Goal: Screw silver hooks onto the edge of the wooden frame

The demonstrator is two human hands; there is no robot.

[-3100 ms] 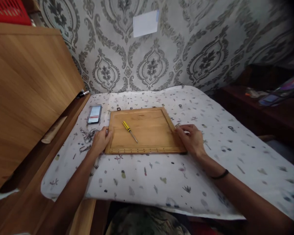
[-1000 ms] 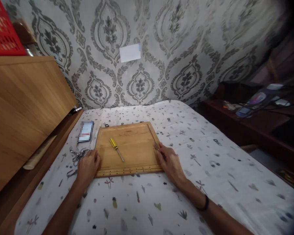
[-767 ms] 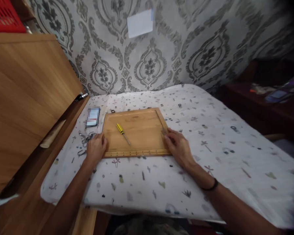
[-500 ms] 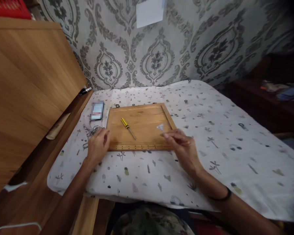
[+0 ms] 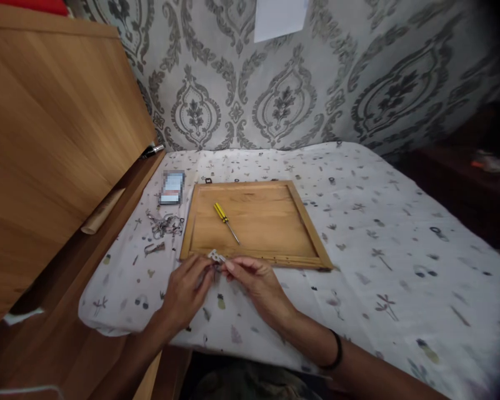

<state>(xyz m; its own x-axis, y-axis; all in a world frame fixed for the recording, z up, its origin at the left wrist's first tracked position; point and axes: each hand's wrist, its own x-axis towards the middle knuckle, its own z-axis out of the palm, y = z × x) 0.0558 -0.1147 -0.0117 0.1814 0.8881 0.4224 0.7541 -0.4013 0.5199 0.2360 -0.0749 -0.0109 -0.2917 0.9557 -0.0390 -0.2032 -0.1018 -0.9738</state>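
Note:
My left hand (image 5: 186, 290) is closed, its fingertips pinching a small metal bracket (image 5: 215, 255) with holes in it. From the other side, the thumb and fingers of my right hand (image 5: 261, 284) close on the same piece; whether they also hold something smaller is hidden. Both hands meet at the near edge of a shallow framed wooden panel (image 5: 258, 214), which has a row of small holes along that edge. On the panel lies a screwdriver (image 5: 225, 219) with a yellow and black handle, its tip toward me.
Left of the panel lie a pile of metal fittings (image 5: 165, 225), a separate metal clip-like piece (image 5: 154, 249) and a phone (image 5: 172, 188). A patterned white cloth (image 5: 358, 266) covers the surface. A tall wooden cabinet (image 5: 58, 111) stands on the left, and a papered wall rises behind.
My hands have come together at the panel's near edge, and the metal bracket now shows between them. The panel has turned slightly. A whitish patch on its right side is gone.

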